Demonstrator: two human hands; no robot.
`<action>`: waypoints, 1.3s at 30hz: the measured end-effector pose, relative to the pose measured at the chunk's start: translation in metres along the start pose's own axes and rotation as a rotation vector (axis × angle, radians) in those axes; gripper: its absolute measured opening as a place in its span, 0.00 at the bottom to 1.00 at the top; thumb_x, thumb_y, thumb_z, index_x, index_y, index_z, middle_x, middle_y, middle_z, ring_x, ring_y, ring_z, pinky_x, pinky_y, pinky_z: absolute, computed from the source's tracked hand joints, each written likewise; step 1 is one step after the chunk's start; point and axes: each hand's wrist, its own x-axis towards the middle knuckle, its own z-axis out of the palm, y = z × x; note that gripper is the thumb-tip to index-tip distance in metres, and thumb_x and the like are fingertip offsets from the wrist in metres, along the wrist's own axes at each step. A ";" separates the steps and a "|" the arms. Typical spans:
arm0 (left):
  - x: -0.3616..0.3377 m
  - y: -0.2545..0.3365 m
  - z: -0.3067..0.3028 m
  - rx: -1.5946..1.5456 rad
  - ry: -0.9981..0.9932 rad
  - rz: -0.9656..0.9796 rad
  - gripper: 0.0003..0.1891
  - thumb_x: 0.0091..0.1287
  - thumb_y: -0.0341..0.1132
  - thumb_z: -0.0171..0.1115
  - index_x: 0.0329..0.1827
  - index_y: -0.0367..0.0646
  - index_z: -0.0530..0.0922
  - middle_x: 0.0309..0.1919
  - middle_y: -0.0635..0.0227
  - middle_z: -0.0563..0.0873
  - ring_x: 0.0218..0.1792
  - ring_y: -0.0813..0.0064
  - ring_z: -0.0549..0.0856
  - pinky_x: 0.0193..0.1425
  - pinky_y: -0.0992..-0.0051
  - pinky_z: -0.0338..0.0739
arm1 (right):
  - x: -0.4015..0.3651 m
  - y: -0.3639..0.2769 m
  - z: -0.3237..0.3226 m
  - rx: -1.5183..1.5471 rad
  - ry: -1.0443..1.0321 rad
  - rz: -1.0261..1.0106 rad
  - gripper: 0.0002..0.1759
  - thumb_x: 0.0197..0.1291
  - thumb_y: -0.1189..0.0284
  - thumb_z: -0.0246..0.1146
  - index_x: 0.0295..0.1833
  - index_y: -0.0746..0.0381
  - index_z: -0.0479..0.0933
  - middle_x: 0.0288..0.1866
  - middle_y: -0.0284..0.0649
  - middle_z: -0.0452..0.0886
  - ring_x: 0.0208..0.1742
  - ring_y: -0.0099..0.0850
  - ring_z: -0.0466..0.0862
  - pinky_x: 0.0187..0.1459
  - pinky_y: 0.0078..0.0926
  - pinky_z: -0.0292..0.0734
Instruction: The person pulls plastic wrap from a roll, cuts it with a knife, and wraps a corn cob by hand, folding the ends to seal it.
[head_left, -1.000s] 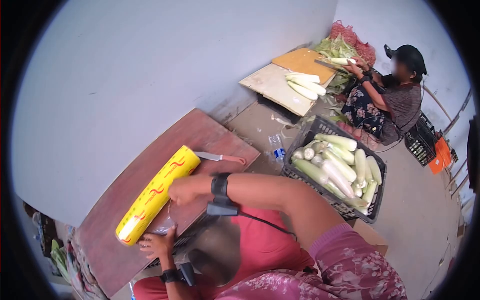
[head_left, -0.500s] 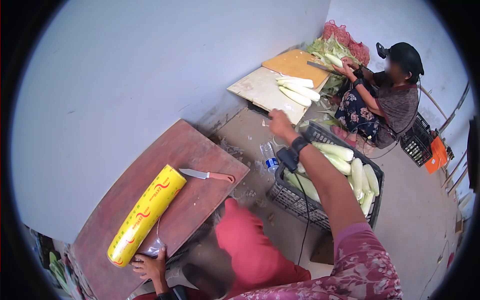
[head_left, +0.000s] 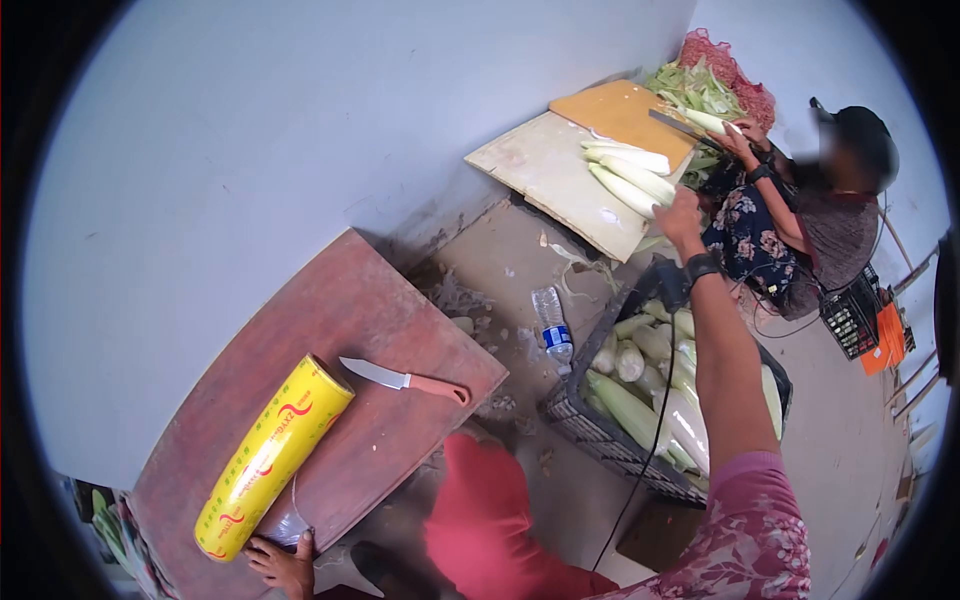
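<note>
My right hand (head_left: pixel 682 222) reaches out to the far low board, its fingers curled round the near end of a pale ear of corn (head_left: pixel 626 190). More ears of corn (head_left: pixel 628 157) lie beside it. My left hand (head_left: pixel 283 566) rests with fingers spread at the near edge of the reddish board (head_left: pixel 340 290). Beside that hand are a yellow roll of cling film (head_left: pixel 272 462) and a crumpled piece of clear film (head_left: pixel 288 527). A knife (head_left: pixel 405 381) with a pinkish handle lies on the same board.
A black crate (head_left: pixel 610 445) full of pale corn, some film-wrapped, stands under my right arm. Near it lies a plastic bottle (head_left: pixel 553 330). A co-worker (head_left: pixel 845 225) sits at the far right, holding corn and a blade. Husks (head_left: pixel 700 90) and a red mesh sack (head_left: pixel 735 75) lie behind.
My right hand has moved away from me and rightward, from over the floor to the corn on the far board. The view has shifted; my left hand stays by the film roll.
</note>
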 end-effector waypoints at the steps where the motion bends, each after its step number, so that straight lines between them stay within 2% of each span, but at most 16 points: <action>1: 0.005 -0.007 0.007 -0.005 0.009 0.011 0.66 0.47 0.80 0.58 0.80 0.46 0.43 0.78 0.44 0.44 0.77 0.38 0.47 0.68 0.32 0.51 | 0.010 0.004 0.000 0.008 -0.031 0.015 0.40 0.51 0.58 0.71 0.69 0.53 0.64 0.71 0.48 0.62 0.67 0.58 0.68 0.62 0.57 0.68; 7: 0.018 -0.029 0.021 0.018 0.054 0.063 0.65 0.47 0.80 0.58 0.80 0.48 0.42 0.78 0.44 0.45 0.76 0.37 0.48 0.68 0.33 0.53 | 0.055 0.025 0.015 -0.030 -0.064 0.063 0.49 0.47 0.53 0.72 0.75 0.49 0.58 0.76 0.43 0.58 0.70 0.54 0.67 0.65 0.53 0.67; 8: 0.016 -0.028 0.019 0.023 0.049 0.064 0.65 0.48 0.79 0.58 0.80 0.46 0.43 0.77 0.43 0.46 0.76 0.36 0.49 0.69 0.34 0.53 | 0.060 0.030 0.018 -0.047 -0.031 0.008 0.50 0.45 0.53 0.73 0.73 0.56 0.61 0.73 0.48 0.64 0.69 0.50 0.70 0.66 0.45 0.69; 11: 0.015 -0.038 0.018 -0.013 0.111 0.187 0.64 0.49 0.78 0.58 0.80 0.43 0.44 0.77 0.41 0.47 0.75 0.35 0.49 0.71 0.36 0.52 | 0.076 0.043 0.021 0.022 -0.091 -0.081 0.51 0.44 0.52 0.73 0.71 0.65 0.63 0.67 0.55 0.73 0.66 0.47 0.75 0.65 0.36 0.70; 12: -0.019 -0.005 -0.020 -0.040 0.022 0.133 0.64 0.51 0.77 0.58 0.79 0.40 0.44 0.76 0.40 0.48 0.75 0.35 0.49 0.73 0.39 0.50 | 0.082 0.054 0.033 0.084 -0.051 -0.096 0.51 0.44 0.53 0.74 0.69 0.71 0.64 0.61 0.58 0.77 0.63 0.45 0.78 0.64 0.33 0.72; 13: -0.020 -0.007 -0.019 -0.070 0.031 0.148 0.65 0.50 0.77 0.59 0.79 0.41 0.43 0.76 0.39 0.47 0.75 0.35 0.48 0.73 0.37 0.48 | 0.092 0.067 0.046 0.227 -0.081 -0.087 0.52 0.44 0.54 0.75 0.71 0.69 0.62 0.63 0.57 0.76 0.64 0.43 0.78 0.63 0.32 0.72; 15: -0.015 -0.015 -0.011 -0.136 0.053 0.183 0.68 0.46 0.79 0.60 0.80 0.44 0.39 0.77 0.39 0.45 0.76 0.35 0.46 0.71 0.34 0.45 | 0.093 0.068 0.047 0.222 -0.092 -0.074 0.51 0.43 0.56 0.76 0.71 0.68 0.63 0.63 0.55 0.77 0.64 0.42 0.78 0.63 0.31 0.72; 17: -0.015 -0.018 -0.009 -0.152 0.067 0.203 0.67 0.47 0.78 0.59 0.80 0.42 0.40 0.76 0.38 0.45 0.76 0.36 0.46 0.73 0.37 0.45 | 0.087 0.061 0.039 0.105 -0.076 -0.067 0.50 0.43 0.57 0.76 0.71 0.66 0.64 0.63 0.54 0.77 0.64 0.41 0.78 0.63 0.31 0.72; 21: -0.014 -0.021 -0.009 -0.149 0.091 0.237 0.66 0.48 0.78 0.60 0.79 0.40 0.42 0.76 0.37 0.46 0.76 0.36 0.47 0.74 0.39 0.45 | 0.099 0.066 0.039 0.086 -0.195 -0.036 0.46 0.43 0.57 0.77 0.67 0.66 0.69 0.57 0.52 0.82 0.56 0.41 0.83 0.58 0.32 0.75; 22: -0.016 -0.018 -0.013 -0.150 0.084 0.234 0.66 0.48 0.77 0.60 0.79 0.39 0.42 0.76 0.37 0.46 0.76 0.36 0.47 0.74 0.39 0.45 | 0.094 0.065 0.038 0.091 -0.118 -0.092 0.41 0.44 0.59 0.77 0.63 0.67 0.72 0.53 0.52 0.83 0.52 0.42 0.84 0.55 0.32 0.77; 28: -0.016 -0.013 -0.013 -0.143 0.062 0.200 0.66 0.49 0.75 0.63 0.79 0.39 0.42 0.76 0.38 0.46 0.76 0.34 0.47 0.73 0.38 0.45 | 0.072 0.044 0.029 0.341 0.012 -0.117 0.30 0.50 0.65 0.74 0.55 0.67 0.72 0.45 0.48 0.83 0.45 0.36 0.84 0.49 0.31 0.77; 31: -0.018 -0.012 -0.011 -0.157 0.071 0.177 0.65 0.49 0.72 0.65 0.79 0.39 0.43 0.76 0.39 0.46 0.76 0.35 0.46 0.73 0.37 0.46 | 0.057 0.029 0.009 0.518 -0.037 -0.115 0.26 0.53 0.69 0.72 0.55 0.67 0.71 0.42 0.42 0.82 0.41 0.30 0.82 0.45 0.28 0.77; 34: -0.025 0.005 -0.021 -0.154 0.049 0.121 0.65 0.48 0.68 0.69 0.79 0.38 0.44 0.77 0.40 0.46 0.76 0.36 0.47 0.72 0.37 0.46 | 0.031 0.012 -0.028 0.870 -0.189 -0.125 0.23 0.56 0.73 0.70 0.56 0.66 0.72 0.43 0.36 0.81 0.40 0.25 0.80 0.42 0.24 0.75; 36: -0.025 0.007 -0.020 -0.134 0.122 0.126 0.63 0.46 0.62 0.74 0.77 0.36 0.48 0.76 0.40 0.51 0.74 0.38 0.53 0.72 0.41 0.51 | 0.000 -0.006 -0.054 1.183 -0.249 -0.109 0.21 0.58 0.74 0.68 0.57 0.65 0.72 0.45 0.33 0.80 0.41 0.23 0.78 0.42 0.23 0.74; 37: -0.029 0.010 -0.024 -0.185 0.239 0.242 0.61 0.46 0.60 0.75 0.75 0.33 0.52 0.73 0.40 0.57 0.71 0.39 0.59 0.72 0.46 0.55 | -0.009 -0.009 -0.066 1.230 -0.300 -0.136 0.20 0.59 0.74 0.68 0.57 0.64 0.74 0.46 0.32 0.80 0.43 0.23 0.78 0.45 0.22 0.74; 39: -0.030 0.009 -0.018 -0.123 0.341 0.269 0.61 0.45 0.64 0.74 0.74 0.32 0.55 0.70 0.38 0.62 0.69 0.39 0.63 0.72 0.49 0.57 | -0.026 -0.011 -0.076 1.396 -0.412 -0.066 0.18 0.61 0.74 0.66 0.56 0.63 0.75 0.50 0.35 0.80 0.51 0.26 0.79 0.55 0.26 0.75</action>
